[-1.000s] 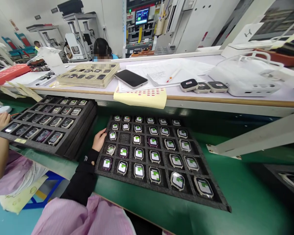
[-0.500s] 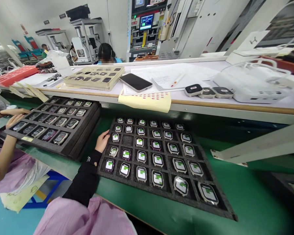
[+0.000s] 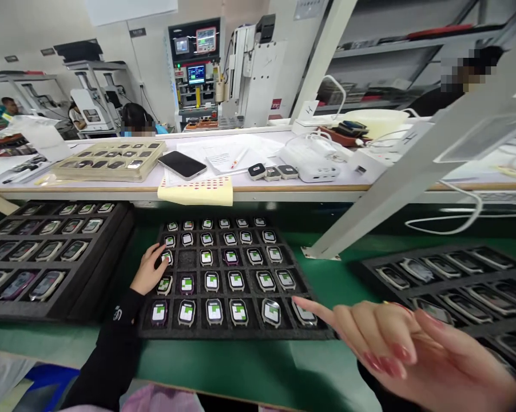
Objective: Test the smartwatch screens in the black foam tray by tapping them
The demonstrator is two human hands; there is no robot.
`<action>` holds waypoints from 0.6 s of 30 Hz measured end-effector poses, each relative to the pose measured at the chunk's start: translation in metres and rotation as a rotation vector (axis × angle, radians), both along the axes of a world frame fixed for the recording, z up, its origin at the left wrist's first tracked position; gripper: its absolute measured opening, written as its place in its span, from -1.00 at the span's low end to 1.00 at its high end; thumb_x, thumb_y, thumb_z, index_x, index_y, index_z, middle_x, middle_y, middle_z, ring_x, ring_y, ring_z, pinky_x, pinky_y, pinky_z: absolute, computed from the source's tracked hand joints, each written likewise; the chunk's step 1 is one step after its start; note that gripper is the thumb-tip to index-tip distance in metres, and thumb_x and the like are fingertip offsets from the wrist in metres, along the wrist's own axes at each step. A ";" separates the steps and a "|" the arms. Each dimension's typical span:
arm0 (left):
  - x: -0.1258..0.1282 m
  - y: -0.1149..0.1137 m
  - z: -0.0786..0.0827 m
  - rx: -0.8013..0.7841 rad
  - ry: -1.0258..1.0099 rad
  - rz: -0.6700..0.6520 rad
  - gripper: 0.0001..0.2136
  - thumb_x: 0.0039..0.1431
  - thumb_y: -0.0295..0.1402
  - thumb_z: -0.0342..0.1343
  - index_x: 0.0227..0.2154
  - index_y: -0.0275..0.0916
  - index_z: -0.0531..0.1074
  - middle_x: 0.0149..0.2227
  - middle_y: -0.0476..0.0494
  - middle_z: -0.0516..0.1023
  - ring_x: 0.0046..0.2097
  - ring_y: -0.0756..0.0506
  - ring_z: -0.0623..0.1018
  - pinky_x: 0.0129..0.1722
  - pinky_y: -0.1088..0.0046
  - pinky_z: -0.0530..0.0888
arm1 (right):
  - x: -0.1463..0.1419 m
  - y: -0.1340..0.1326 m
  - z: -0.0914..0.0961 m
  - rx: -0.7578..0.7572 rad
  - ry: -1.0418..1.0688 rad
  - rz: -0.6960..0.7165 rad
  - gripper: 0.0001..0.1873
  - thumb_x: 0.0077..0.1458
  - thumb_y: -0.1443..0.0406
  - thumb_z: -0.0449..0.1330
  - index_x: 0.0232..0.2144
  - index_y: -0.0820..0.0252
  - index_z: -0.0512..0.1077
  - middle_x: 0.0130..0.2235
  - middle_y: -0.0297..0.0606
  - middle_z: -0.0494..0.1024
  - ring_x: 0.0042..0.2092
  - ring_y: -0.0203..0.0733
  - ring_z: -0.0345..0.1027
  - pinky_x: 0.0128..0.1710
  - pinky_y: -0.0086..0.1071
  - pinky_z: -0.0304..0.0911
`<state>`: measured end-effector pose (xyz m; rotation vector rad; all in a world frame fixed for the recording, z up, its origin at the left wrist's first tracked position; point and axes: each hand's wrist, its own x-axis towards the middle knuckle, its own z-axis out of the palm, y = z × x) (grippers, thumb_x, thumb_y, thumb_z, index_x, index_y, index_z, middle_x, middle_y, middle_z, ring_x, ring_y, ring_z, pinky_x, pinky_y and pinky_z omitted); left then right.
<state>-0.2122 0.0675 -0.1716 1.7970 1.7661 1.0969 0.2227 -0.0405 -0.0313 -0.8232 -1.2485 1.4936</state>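
Observation:
A dark foam tray (image 3: 236, 333) lies on the green bench in front of me, with rows of smartwatches in its square slots. Most screens are lit in white and green. My left hand (image 3: 150, 270) is at the tray's left side, thumb and fingers closed about a smartwatch (image 3: 167, 257) in the leftmost column, which still sits in its slot. Just right of it is a bare slot (image 3: 187, 259). My right hand (image 3: 395, 343) hovers over the tray's near right corner, index finger stretched out, the others loosely bent, nothing in it. Below its fingertip sits another smartwatch (image 3: 304, 313).
Stacked foam trays (image 3: 99, 274) of watches stand at the left, and another watch tray (image 3: 433, 257) at the right. A slanted metal post (image 3: 361, 212) rises between. On the shelf above are a phone (image 3: 182, 165), a beige tray (image 3: 107, 163) and a white box (image 3: 312, 166).
The view has swung right. My right hand has come into view over the tray. My left hand has moved from the tray's edge onto a watch. The neighbour's hands have left the view.

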 end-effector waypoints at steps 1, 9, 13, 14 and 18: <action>0.002 0.002 0.001 -0.013 0.042 -0.009 -0.59 0.15 -0.14 0.11 0.04 -0.14 0.49 0.22 -0.27 0.33 0.29 -0.34 0.27 0.33 0.03 0.11 | -0.007 0.000 0.004 -0.021 0.119 0.024 -0.54 0.24 -0.10 0.13 -0.62 -0.18 0.53 -0.73 -0.32 0.24 -0.59 -0.18 0.20 0.25 0.10 0.13; 0.011 0.003 0.010 -0.111 0.226 -0.050 -0.67 0.22 -0.12 0.05 -0.03 -0.13 0.43 0.17 -0.28 0.35 0.28 -0.36 0.26 0.26 -0.04 0.21 | -0.012 -0.002 -0.011 -0.045 0.259 0.093 -0.61 0.23 -0.02 0.18 -0.52 -0.03 0.59 -0.64 -0.32 0.43 -0.53 -0.18 0.30 0.03 -0.01 0.36; 0.011 0.000 0.010 -0.170 0.245 -0.072 -0.68 0.26 -0.10 0.00 -0.02 -0.09 0.46 0.25 -0.26 0.26 0.34 -0.34 0.18 0.30 -0.04 0.16 | -0.009 -0.011 -0.038 -0.166 -0.040 -0.022 -0.66 0.11 -0.04 0.34 -0.39 0.09 0.61 -0.46 -0.22 0.55 -0.43 -0.17 0.38 -0.39 -0.37 0.38; 0.010 0.000 0.011 -0.186 0.245 -0.077 -0.66 0.28 -0.09 -0.01 0.00 -0.08 0.46 0.28 -0.25 0.23 0.35 -0.33 0.16 0.31 -0.03 0.15 | -0.006 -0.013 -0.047 -0.166 -0.139 -0.064 -0.66 0.07 -0.02 0.39 -0.34 0.10 0.62 -0.35 -0.18 0.59 -0.38 -0.17 0.41 -0.38 -0.40 0.39; 0.007 -0.005 0.018 -0.248 0.216 -0.089 -0.57 0.30 -0.04 -0.06 0.13 -0.08 0.38 0.35 -0.25 0.13 0.39 -0.30 0.12 0.33 0.01 0.15 | 0.023 -0.015 -0.090 -0.053 -0.347 -0.298 -0.65 0.02 -0.01 0.38 -0.31 0.12 0.58 0.05 -0.05 0.51 -0.01 0.01 0.46 -0.07 -0.33 0.44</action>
